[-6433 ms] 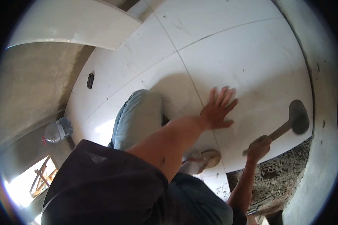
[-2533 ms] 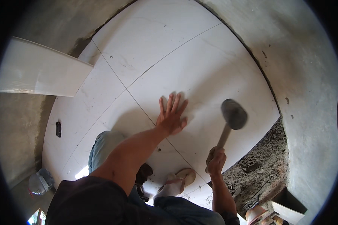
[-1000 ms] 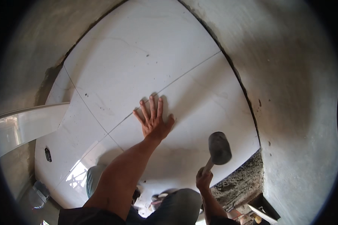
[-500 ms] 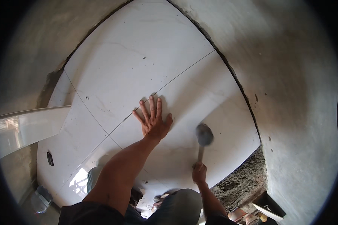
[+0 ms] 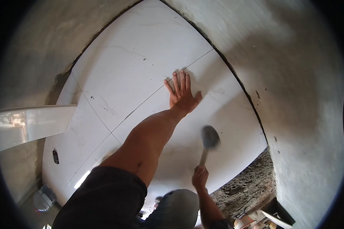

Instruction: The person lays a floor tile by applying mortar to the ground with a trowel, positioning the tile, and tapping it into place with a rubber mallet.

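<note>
My left hand (image 5: 182,93) lies with fingers spread on a white floor tile (image 5: 233,114), its fingertips near the grout line toward the upper right. My right hand (image 5: 200,176), lower and to the right, grips the handle of a rubber mallet (image 5: 210,136); the dark head is blurred over the tile beside my left forearm. An unevenly edged strip of rough, grey mortar (image 5: 240,183) shows beside the tile's lower right edge. My knee (image 5: 172,210) shows at the bottom.
Grey plastered walls (image 5: 294,95) bound the tiles. A loose white tile (image 5: 30,126) juts in from the left, with a small dark object (image 5: 55,156) below it. A plastic jug (image 5: 44,198) stands lower left; a dark bin (image 5: 275,210) and assorted items sit lower right.
Over the last half second my left hand has slid up and to the right across the tile. The mallet, still in my right hand, was higher-angled and farther right earlier, and now shows blurred.
</note>
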